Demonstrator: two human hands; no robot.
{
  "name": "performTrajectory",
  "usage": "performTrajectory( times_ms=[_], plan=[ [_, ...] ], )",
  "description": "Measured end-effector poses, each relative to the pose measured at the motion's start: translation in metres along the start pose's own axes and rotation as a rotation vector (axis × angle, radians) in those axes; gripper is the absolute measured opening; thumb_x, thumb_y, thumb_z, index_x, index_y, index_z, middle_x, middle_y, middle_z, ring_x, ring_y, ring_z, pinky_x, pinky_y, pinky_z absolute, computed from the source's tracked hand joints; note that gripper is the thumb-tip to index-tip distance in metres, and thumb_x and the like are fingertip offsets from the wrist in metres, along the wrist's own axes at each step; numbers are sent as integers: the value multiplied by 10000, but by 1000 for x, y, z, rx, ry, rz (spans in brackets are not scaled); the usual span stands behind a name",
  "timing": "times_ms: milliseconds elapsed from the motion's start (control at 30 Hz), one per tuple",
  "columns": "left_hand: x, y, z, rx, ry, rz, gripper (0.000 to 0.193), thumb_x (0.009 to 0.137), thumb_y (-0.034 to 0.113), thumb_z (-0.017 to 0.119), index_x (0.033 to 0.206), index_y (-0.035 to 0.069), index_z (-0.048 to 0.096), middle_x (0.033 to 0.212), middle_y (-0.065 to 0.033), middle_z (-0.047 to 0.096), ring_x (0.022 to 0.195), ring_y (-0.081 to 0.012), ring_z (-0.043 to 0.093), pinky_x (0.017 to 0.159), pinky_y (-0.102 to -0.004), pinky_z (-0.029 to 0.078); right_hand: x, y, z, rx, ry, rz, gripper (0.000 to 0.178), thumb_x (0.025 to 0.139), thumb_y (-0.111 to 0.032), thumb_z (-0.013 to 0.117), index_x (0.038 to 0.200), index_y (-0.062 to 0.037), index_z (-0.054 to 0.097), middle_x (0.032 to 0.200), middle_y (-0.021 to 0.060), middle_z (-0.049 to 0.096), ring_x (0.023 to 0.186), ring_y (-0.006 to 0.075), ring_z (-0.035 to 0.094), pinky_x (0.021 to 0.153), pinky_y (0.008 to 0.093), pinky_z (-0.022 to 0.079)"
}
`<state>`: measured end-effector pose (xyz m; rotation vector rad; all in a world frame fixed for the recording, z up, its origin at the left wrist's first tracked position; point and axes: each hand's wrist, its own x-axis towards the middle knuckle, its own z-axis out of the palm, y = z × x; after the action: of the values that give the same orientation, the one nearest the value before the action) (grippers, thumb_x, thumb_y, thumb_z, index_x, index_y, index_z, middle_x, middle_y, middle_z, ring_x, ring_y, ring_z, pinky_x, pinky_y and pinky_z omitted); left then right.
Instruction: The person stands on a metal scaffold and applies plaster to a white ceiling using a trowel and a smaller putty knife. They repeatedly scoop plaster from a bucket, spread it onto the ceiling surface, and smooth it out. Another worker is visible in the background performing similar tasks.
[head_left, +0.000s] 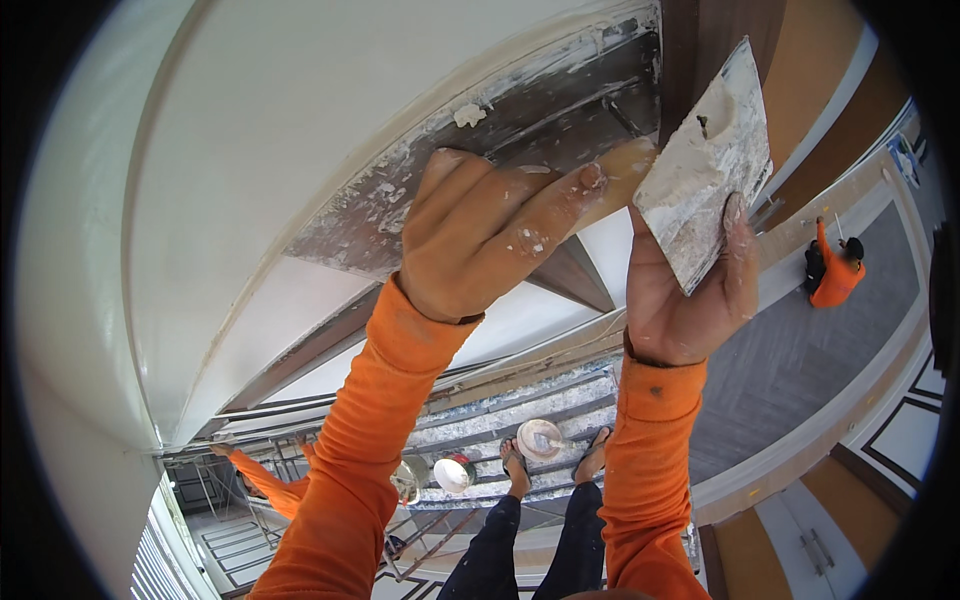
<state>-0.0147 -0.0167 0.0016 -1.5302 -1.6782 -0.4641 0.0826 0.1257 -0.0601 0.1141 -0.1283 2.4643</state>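
Note:
My right hand (pixel 690 290) holds a square putty board (pixel 705 180) tilted, thumb on its face and palm behind it. Whitish putty is smeared over the board. My left hand (pixel 480 220) is closed, its fingers bent and spotted with putty, round what looks like a yellowish putty scraper (pixel 628 165). The scraper's end meets the left edge of the board; its grip is hidden by my fingers. Just beyond my left hand runs a dark, putty-streaked panel (pixel 375 185) along a curved white surface. A lump of putty (pixel 469 115) sticks to it.
Below, my feet stand on putty-spattered scaffold planks (pixel 470 425). Between them sits a round tub (pixel 540 440); a white bucket (pixel 454 474) is to the left. A person in orange (pixel 268 482) works at lower left, another (pixel 838 275) on the grey floor (pixel 800 340) at right.

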Motion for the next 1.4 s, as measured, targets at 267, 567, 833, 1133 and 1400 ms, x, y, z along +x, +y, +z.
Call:
performTrajectory(
  times_ms=[267, 567, 833, 1133, 1400],
  plan=[
    [0, 1, 0, -14, -9, -13, 466, 684, 82, 892, 1108, 67, 697, 816, -101, 703, 647, -220, 578, 620, -346, 424, 2, -1, -7, 3, 17, 4, 441, 979, -197, 556, 1356, 28, 522, 1349, 162, 596, 1265, 280, 575, 1098, 481, 442],
    [-1, 0, 4, 7, 36, -14, 466, 697, 70, 887, 1118, 115, 693, 796, -68, 702, 626, -194, 564, 607, -321, 398, 5, -3, -8, 5, -24, 6, 471, 977, -203, 537, 1380, 37, 503, 1376, 174, 579, 1277, 300, 571, 1103, 479, 442],
    [-3, -6, 4, 20, 44, 44, 472, 686, 132, 850, 1140, 109, 722, 814, -36, 698, 640, -168, 556, 617, -305, 388, 5, -3, -9, 22, -27, 15, 470, 974, -220, 536, 1371, 32, 517, 1387, 167, 576, 1284, 295, 567, 1114, 477, 430],
    [-6, -8, 6, 29, 48, 67, 470, 738, 115, 741, 1206, 142, 713, 866, -16, 665, 651, -161, 519, 637, -296, 382, 6, -4, -10, -7, 2, 18, 476, 969, -227, 542, 1370, 29, 522, 1394, 158, 575, 1291, 287, 561, 1119, 477, 419],
    [-9, -11, 5, -17, 59, 57, 435, 768, 116, 705, 1202, 145, 699, 885, -18, 631, 669, -159, 521, 635, -302, 387, 9, -7, -15, -12, -13, 7, 509, 979, -208, 509, 1415, 52, 465, 1437, 190, 539, 1336, 316, 528, 1151, 509, 389]
  ],
)
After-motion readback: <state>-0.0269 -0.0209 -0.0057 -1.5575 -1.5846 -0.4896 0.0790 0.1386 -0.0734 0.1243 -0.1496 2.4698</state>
